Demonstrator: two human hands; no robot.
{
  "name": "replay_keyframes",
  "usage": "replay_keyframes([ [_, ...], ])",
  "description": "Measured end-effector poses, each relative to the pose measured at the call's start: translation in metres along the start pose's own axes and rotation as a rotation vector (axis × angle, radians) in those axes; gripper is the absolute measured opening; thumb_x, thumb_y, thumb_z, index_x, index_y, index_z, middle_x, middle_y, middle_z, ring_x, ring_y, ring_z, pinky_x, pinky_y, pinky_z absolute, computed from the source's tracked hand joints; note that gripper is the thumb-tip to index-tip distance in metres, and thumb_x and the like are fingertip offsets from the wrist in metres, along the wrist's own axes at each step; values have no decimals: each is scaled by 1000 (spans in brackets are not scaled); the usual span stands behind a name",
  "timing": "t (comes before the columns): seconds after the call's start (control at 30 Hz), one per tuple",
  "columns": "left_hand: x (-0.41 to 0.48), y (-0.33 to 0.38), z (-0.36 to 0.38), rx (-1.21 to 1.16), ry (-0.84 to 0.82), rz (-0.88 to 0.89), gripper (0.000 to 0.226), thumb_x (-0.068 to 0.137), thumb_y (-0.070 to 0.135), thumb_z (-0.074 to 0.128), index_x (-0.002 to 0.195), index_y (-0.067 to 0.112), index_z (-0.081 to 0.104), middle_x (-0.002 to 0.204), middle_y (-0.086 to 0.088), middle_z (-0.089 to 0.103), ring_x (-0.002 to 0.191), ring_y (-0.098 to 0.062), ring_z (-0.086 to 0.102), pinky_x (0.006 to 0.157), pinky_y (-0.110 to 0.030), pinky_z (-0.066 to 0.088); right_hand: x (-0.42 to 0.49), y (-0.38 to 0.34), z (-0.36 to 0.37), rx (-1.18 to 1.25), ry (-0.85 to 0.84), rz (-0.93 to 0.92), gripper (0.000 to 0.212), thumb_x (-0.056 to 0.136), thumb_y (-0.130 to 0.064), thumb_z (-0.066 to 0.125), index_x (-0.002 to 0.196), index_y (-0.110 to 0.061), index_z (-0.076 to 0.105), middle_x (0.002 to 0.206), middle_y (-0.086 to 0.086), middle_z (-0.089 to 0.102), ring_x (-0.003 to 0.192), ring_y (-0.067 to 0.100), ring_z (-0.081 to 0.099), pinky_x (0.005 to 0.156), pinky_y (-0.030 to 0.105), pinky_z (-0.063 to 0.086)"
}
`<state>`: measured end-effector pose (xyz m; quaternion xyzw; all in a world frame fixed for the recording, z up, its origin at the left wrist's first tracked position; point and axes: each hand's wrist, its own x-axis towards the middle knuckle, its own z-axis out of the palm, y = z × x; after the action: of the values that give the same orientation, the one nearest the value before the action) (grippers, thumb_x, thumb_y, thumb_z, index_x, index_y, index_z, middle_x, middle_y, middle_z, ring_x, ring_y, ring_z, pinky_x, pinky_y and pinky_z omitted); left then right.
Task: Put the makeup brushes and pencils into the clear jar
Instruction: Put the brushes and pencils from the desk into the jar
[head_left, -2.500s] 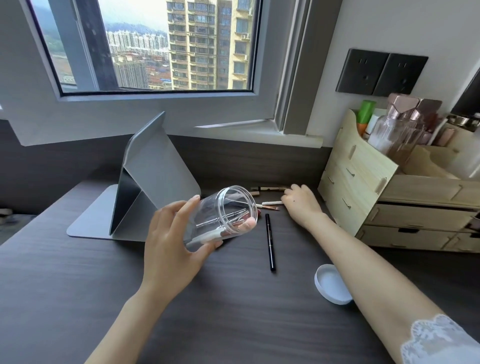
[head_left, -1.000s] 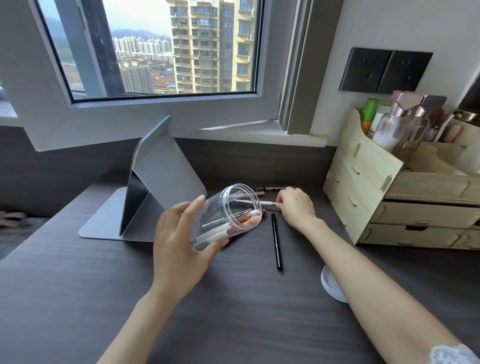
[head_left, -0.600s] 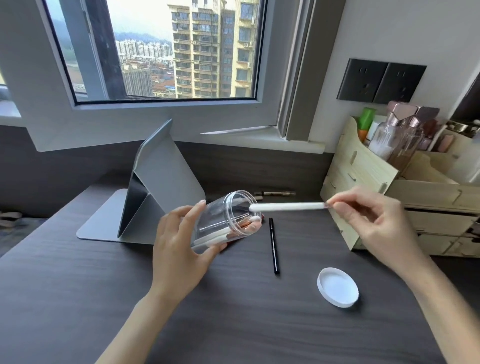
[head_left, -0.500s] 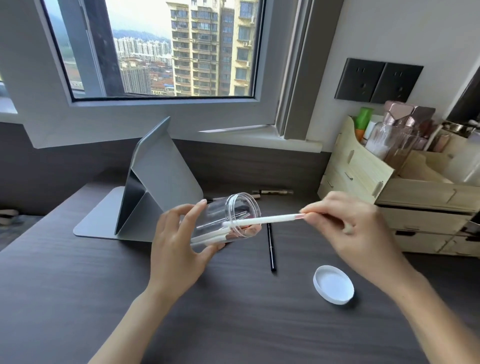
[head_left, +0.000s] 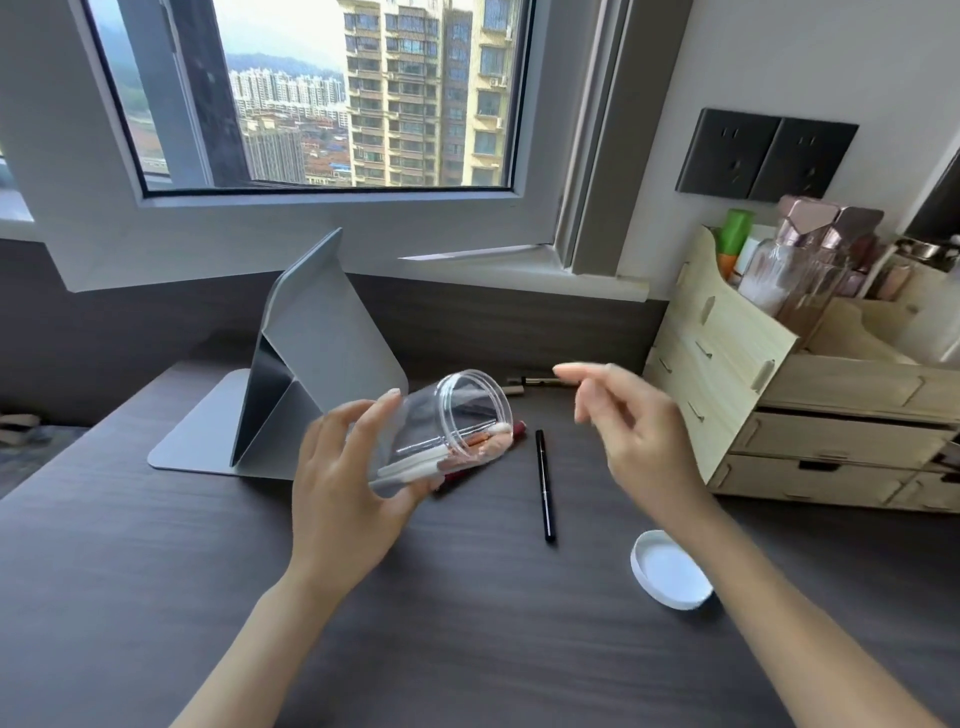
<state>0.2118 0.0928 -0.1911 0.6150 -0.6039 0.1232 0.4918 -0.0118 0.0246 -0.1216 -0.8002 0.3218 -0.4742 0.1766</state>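
White brush now in clear jar (head_left: 447, 421); right hand (head_left: 631, 431) grip let go, open, empty. Left hand (head_left: 345, 483) still gripping jar.

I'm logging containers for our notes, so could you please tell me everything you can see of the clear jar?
The clear jar looks like transparent plastic, cylindrical, with a wide ridged mouth and no lid on. It is tipped well over, mouth toward the right and slightly up, held above the dark desk by the left hand, whose fingers wrap its base and side. Inside lie several white-handled brushes and a thin metallic one. The right hand hovers nearby, not touching it.
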Motion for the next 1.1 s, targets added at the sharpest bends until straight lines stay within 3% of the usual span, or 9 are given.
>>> replay_keyframes([
  [0.07, 2, -1, 0, -26, 18, -42, 83, 53, 20, 89, 127, 18, 49, 112, -9, 58, 100, -25, 51, 88, -17, 30, 21, 37, 13, -202, 31, 60, 23, 94, -8, 50, 105, -8, 70, 78, 1, 65, 71, 4, 57, 68, 17, 42],
  [0.17, 3, -1, -1, -68, 50, -96, 84, 53, 20, 89, 126, 21, 47, 111, -8, 57, 99, -26, 51, 86, -28, 36, 53, 90, 50, -514, -176, 60, 28, 94, -11, 49, 117, -8, 65, 113, 9, 69, 100, 30, 59, 85, 32, 45],
  [0.27, 5, -2, -2, -84, 68, -112, 84, 54, 23, 89, 126, 18, 48, 110, -5, 57, 97, -14, 46, 85, -28, 38, 74, 120, 85, -723, -356, 61, 35, 95, -8, 43, 126, -13, 58, 128, 6, 61, 109, 33, 50, 88, 37, 43],
  [0.5, 7, 2, -9, -236, 113, -172, 76, 57, 43, 77, 124, 18, 50, 113, 5, 53, 104, -19, 52, 89, -34, 44, 95, 128, 116, -993, -554, -159, 28, 95, -10, 42, 108, -15, 67, 115, 3, 65, 111, 27, 47, 80, 35, 37],
  [0.63, 9, 4, -11, -295, 138, -191, 74, 58, 50, 73, 123, 25, 48, 113, 23, 48, 106, -17, 53, 90, -32, 44, 92, 131, 116, -998, -507, -134, 22, 93, -8, 46, 105, -9, 64, 110, 8, 65, 107, 28, 49, 80, 36, 40],
  [0.73, 8, 4, -11, -293, 147, -192, 74, 58, 48, 74, 122, 23, 49, 112, 21, 49, 105, -15, 52, 89, -30, 43, 86, 117, 98, -833, -344, 29, 22, 94, -15, 47, 106, -5, 63, 110, 13, 64, 105, 31, 52, 84, 39, 44],
  [0.87, 5, 2, -7, -174, 132, -143, 79, 54, 26, 88, 122, 20, 49, 108, 2, 54, 95, -15, 50, 84, -30, 42, 62, 70, 48, -253, -136, 274, 12, 89, -18, 58, 95, -11, 65, 94, 8, 69, 83, 19, 63, 74, 30, 49],
  [0.97, 2, 0, 0, -101, 84, -76, 81, 56, 24, 87, 126, 24, 47, 112, -5, 56, 100, -23, 51, 89, -30, 39, 30, 22, 6, 79, -93, 303, 5, 86, -15, 64, 84, -20, 65, 75, -3, 67, 63, 1, 57, 58, 11, 47],
  [1.1, -3, 5, 5, -65, 27, 0, 75, 57, 34, 79, 125, 18, 52, 112, -4, 56, 103, -17, 46, 93, -11, 28, -8, -24, -31, 436, -77, 322, 5, 83, -16, 67, 84, -21, 69, 69, -5, 68, 59, 3, 60, 53, 16, 50],
])
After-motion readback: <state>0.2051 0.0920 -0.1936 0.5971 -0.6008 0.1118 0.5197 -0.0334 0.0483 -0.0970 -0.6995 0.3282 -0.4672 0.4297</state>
